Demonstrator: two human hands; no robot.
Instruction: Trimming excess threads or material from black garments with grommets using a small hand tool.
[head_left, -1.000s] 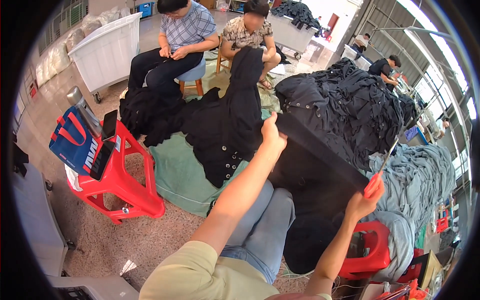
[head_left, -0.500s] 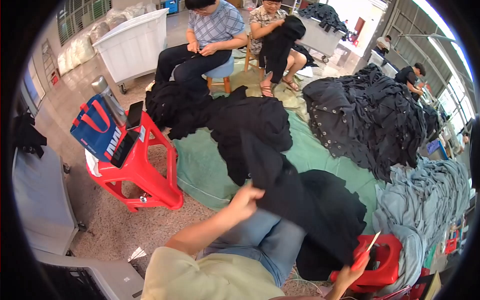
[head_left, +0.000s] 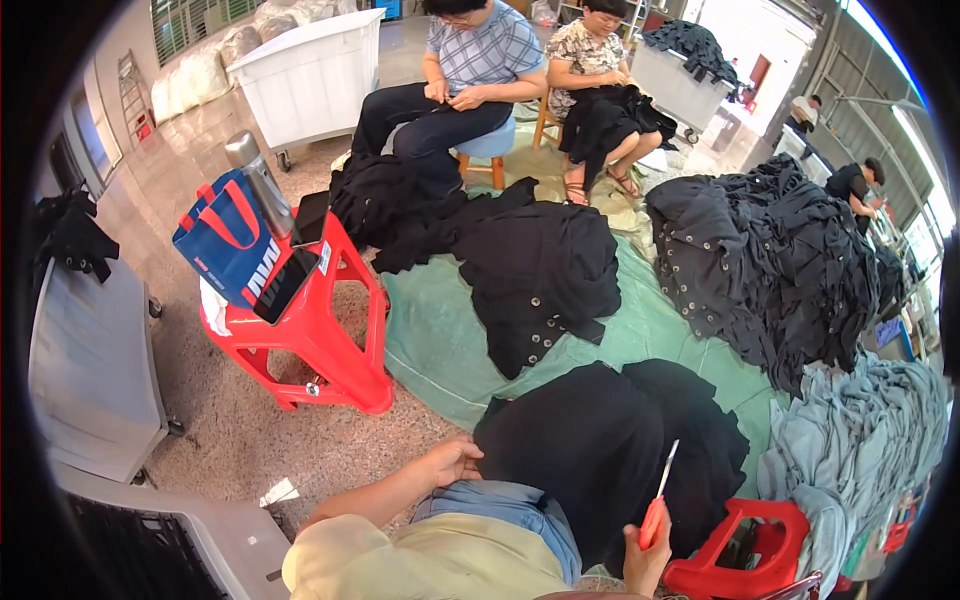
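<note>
A black garment [head_left: 585, 430] lies spread over my lap and the green sheet in front of me. My left hand [head_left: 452, 462] is closed on its left edge, thumb and fingers pinching the cloth. At the lower right, my right hand [head_left: 645, 560] grips red-handled scissors [head_left: 654, 520], their narrow metal blades pointing up over the dark cloth. These blades look closed together. Just beyond my lap, another black garment [head_left: 545, 270] with a row of round metal fittings lies on the green sheet [head_left: 425, 310].
A red stool [head_left: 340, 350] at left bears a blue bag [head_left: 225, 240], a steel flask [head_left: 262, 185] and phones. A low red stool [head_left: 750, 560] stands by my right hand. Dark [head_left: 770, 260] and grey-blue garment piles [head_left: 860, 440] rise at right. Two seated people handle dark cloth ahead.
The black garment has come down from mid-air onto my lap, and my left hand has dropped with it. My right hand has moved left with the scissors. The person at upper right has lowered their cloth.
</note>
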